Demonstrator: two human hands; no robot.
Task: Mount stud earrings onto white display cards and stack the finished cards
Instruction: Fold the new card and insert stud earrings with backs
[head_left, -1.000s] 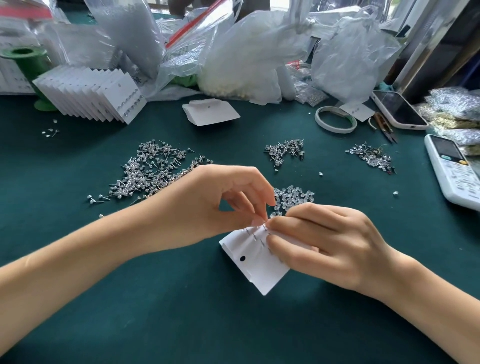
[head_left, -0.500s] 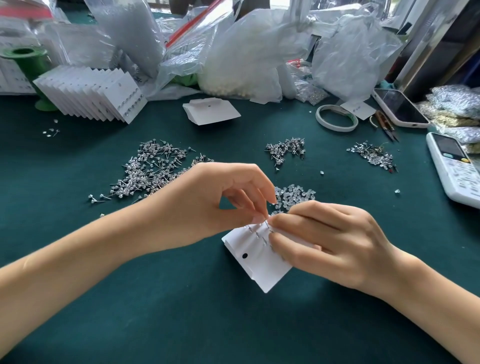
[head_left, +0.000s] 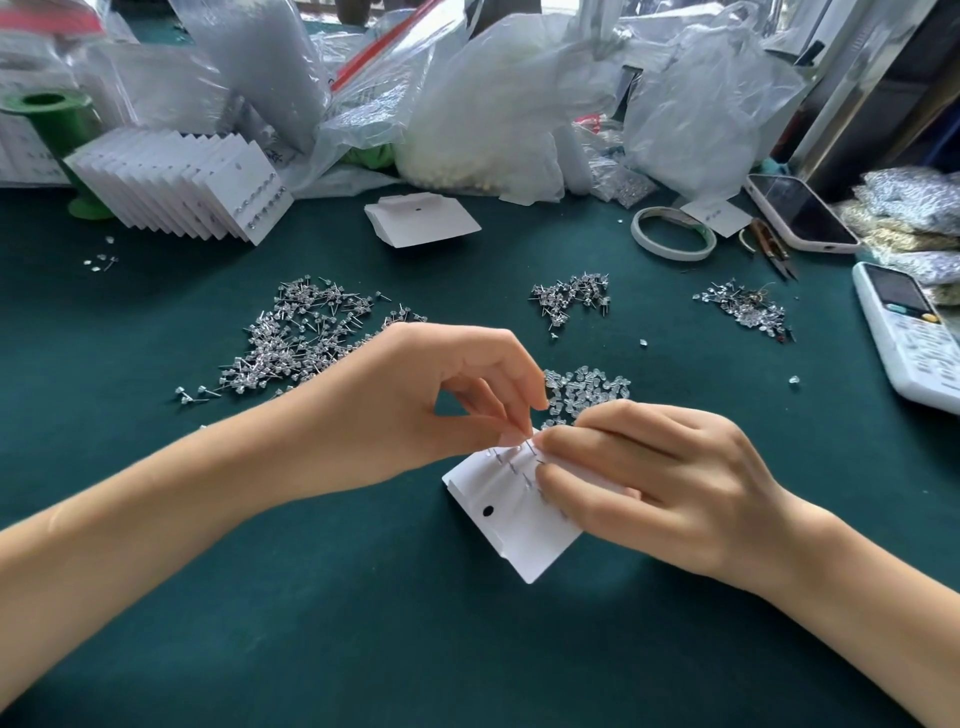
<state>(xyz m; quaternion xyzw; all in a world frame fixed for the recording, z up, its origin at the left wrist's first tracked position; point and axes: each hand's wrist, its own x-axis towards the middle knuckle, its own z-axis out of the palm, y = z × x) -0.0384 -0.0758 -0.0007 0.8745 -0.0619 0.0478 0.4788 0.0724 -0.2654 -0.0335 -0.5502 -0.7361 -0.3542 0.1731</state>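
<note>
Green felt (head_left: 363, 623) lies bare nearside; both hands' fingers (head_left: 597, 447) pinch the card (head_left: 511, 535) (posts seemingly).

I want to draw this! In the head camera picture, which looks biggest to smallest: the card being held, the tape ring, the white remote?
1. White display card in the hands, though nearness to the camera enlarges it.
2. White push-button remote, partly cut off.
3. White tape ring, smallest.

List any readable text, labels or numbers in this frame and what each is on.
None can be read.
White handset: key markings too small to read.
Clear plastic bag: dark scribble, blurred.
Phone: screen dark.
Display cards: no print visible.
</note>
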